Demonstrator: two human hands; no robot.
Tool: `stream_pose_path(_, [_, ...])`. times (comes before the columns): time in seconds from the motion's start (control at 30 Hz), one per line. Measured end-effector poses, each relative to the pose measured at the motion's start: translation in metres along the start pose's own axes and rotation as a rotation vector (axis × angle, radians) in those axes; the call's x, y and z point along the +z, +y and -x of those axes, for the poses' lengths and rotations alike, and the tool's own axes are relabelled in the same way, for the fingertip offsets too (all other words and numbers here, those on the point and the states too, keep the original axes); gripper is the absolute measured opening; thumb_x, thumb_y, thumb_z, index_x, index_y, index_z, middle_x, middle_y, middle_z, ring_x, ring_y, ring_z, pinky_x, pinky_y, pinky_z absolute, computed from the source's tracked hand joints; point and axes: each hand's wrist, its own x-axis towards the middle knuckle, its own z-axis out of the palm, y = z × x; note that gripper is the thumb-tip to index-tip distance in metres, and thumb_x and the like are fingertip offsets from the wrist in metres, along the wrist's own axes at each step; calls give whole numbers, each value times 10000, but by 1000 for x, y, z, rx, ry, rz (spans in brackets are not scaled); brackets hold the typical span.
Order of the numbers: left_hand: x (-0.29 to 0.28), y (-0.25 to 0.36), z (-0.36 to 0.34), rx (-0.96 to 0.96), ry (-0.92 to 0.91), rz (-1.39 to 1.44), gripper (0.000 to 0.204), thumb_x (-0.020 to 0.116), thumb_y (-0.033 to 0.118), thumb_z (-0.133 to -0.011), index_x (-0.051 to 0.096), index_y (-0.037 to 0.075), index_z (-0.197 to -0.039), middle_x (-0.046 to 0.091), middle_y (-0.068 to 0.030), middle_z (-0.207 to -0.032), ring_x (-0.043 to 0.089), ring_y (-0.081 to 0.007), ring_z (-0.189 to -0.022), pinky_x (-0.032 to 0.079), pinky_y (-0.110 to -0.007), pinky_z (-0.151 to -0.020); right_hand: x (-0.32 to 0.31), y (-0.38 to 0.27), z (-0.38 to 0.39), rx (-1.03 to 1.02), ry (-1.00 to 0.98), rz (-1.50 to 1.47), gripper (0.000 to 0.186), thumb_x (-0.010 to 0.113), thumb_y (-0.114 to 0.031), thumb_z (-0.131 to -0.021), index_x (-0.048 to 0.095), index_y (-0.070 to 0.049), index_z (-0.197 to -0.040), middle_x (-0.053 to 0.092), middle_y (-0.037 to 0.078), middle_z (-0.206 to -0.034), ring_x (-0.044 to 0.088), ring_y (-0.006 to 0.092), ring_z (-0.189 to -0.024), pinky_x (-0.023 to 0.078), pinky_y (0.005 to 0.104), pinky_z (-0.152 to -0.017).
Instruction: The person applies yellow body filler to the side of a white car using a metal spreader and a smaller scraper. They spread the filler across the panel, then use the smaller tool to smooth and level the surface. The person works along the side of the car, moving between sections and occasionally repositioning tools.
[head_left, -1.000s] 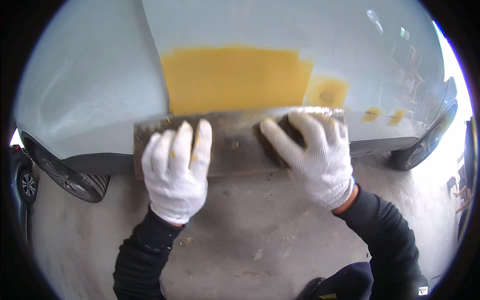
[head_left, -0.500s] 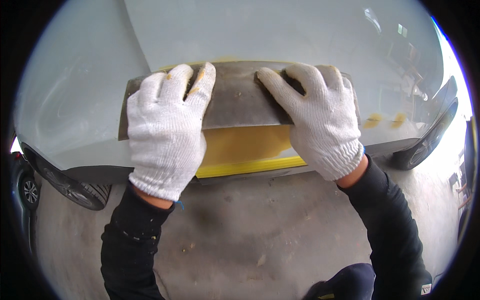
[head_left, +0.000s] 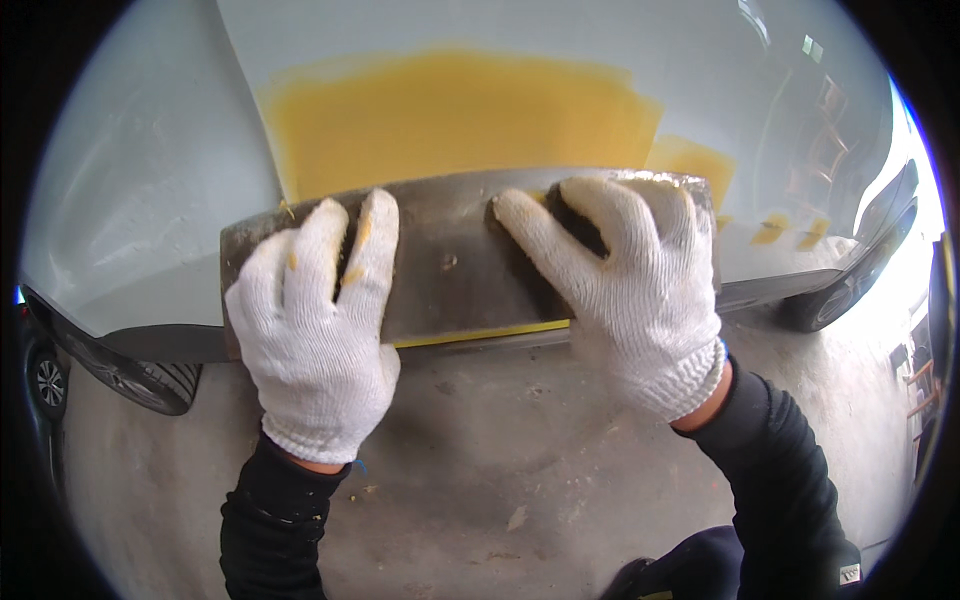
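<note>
My left hand (head_left: 320,335) and my right hand (head_left: 645,285), both in white knit gloves, grip a wide dark-grey spreader blade (head_left: 445,265) near its two ends. Fingers and thumbs press on the face turned to me; whatever lies behind the blade is hidden. Its long upper edge bows along a light-grey car panel (head_left: 150,170). Above that edge spreads a broad ochre-yellow patch of body filler (head_left: 460,120), smooth with soft borders. A yellow strip (head_left: 480,335) shows under the blade's lower edge, between the hands. Yellow smears mark the left glove's fingers.
Small yellow smears (head_left: 770,230) dot the panel at right. The car's wheels stand at left (head_left: 150,385) and right (head_left: 835,300). A dark car (head_left: 45,375) is at the far left. Below lie the concrete floor (head_left: 480,490) and my dark-clothed leg (head_left: 690,565).
Both hands have drawn the blade down the panel toward me. The wide filler patch now shows above it, while the filler that showed beneath it is covered.
</note>
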Motion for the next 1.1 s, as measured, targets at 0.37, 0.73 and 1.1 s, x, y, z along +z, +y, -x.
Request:
stream_pose_path(0.37, [69, 17, 86, 67, 107, -145, 802, 689, 51, -590, 645, 109, -1389, 521, -111, -1376, 494, -335, -1201, 449, -494, -1001, 74, -24, 66, -93, 169, 60, 605, 705, -199, -769, 657, -290, -1365, 544, -3, -1206, 534, 182, -1072, 409, 389, -886])
stream_pose_path(0.73, [83, 41, 125, 14, -36, -87, 641, 635, 67, -746, 645, 105, -1385, 584, -115, -1306, 533, -310, -1172, 447, -499, -1048, 81, -36, 101, -87, -35, -62, 614, 681, -204, -804, 616, -237, -1413, 545, 45, -1224, 544, 243, -1115, 443, 432, -914])
stream_pose_path(1.1, [0, 62, 92, -9, -94, -36, 566, 635, 56, -765, 675, 77, -1329, 623, -116, -1251, 567, -318, -1117, 464, -498, -1024, 10, -22, 95, -83, -100, -104, 581, 638, -188, -841, 614, -211, -1422, 567, 78, -1206, 563, 281, -1094, 451, 456, -901])
